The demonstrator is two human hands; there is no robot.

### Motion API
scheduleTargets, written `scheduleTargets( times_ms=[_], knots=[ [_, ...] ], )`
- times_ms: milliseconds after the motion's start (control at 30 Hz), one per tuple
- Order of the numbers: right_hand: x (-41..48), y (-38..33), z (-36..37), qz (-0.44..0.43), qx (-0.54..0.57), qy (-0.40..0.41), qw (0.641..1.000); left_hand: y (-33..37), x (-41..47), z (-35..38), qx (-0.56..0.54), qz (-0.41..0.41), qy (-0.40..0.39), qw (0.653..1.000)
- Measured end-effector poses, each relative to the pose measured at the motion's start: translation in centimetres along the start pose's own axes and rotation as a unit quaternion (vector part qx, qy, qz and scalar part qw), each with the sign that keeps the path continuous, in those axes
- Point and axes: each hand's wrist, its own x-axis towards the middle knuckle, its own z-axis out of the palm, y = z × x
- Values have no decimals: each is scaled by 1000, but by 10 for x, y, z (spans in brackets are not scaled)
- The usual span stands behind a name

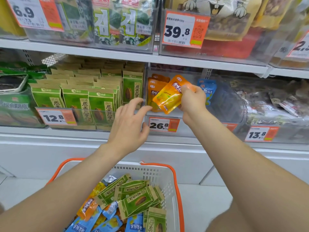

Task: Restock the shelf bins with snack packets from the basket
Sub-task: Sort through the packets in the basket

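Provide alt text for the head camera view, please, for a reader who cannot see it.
A person's right hand pinches an orange snack packet at the mouth of a clear shelf bin, above a 26.8 price tag. The left hand is open, fingers spread by the bin's front edge. Below, a white basket holds green, blue and orange packets.

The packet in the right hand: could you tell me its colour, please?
The packet is orange with yellow, clearest in the head view.

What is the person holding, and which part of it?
The right hand pinches an orange packet by its upper right edge. The left hand holds nothing.
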Motion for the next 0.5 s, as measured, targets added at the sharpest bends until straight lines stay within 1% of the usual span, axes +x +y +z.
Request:
scheduleTargets(
  times_ms=[67, 100, 200, 267, 400, 500],
  knots=[
    [7, 9, 4, -54, -50, 11, 997, -5, -1, 3, 9, 10, -24, 1000],
    [10, 12, 6, -84, -86, 2, 993, -7, -2, 4, 16, 22, -26, 999],
    [16, 19, 15, -144, -228, -65, 961, -11, 0, 4, 6, 35, -12, 999],
    [18, 21, 21, -148, -286, -89, 943, -13, 2, 5, 2, 34, -10, 999],
    [22, 20, 28, -138, -302, -78, 940, -15, 4, 6, -4, 33, -13, 999],
    [23, 17, 32, -133, -352, -89, 922, -15, 6, 5, -2, 28, -23, 999]
  ],
)
